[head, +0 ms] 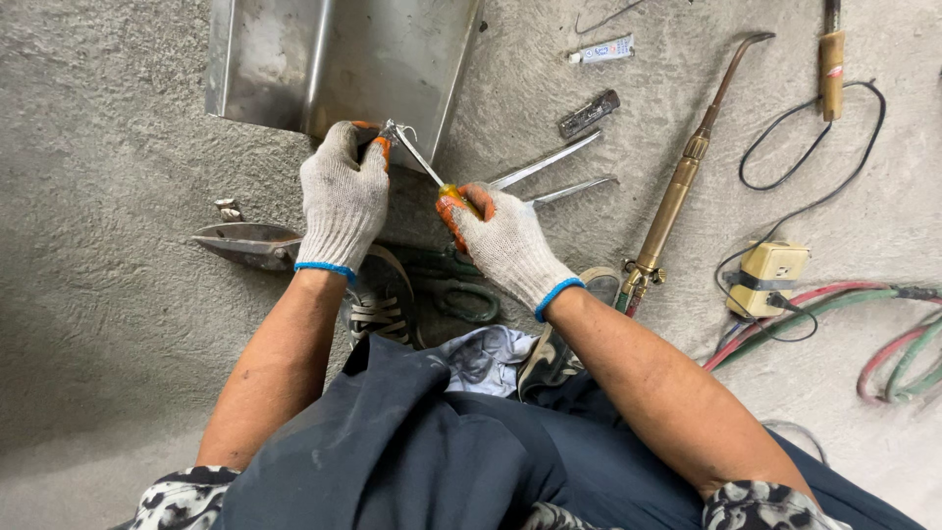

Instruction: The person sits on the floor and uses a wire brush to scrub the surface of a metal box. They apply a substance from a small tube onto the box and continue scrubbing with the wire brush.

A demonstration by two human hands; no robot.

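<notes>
Steel sheet metal (343, 64), folded at its edges, lies on the concrete floor (108, 177). At its near edge a small wire clip (395, 131) is pinched by the gloved left hand (340, 196). A screwdriver (432, 172) is gripped by the right hand (505, 240), its tip held at the clip. Tin snips (240, 242) lie below the sheet, a brass torch (677, 191) to its right.

Rough grey concrete floor (108, 324). Lying on it were a bent sheet-metal piece (334, 59), tin snips (245, 243), a brass torch (677, 191), red and green hoses (834, 304), a yellowed socket box (770, 277), black cable (805, 147), two metal strips (549, 175), and a small tube (603, 50).
</notes>
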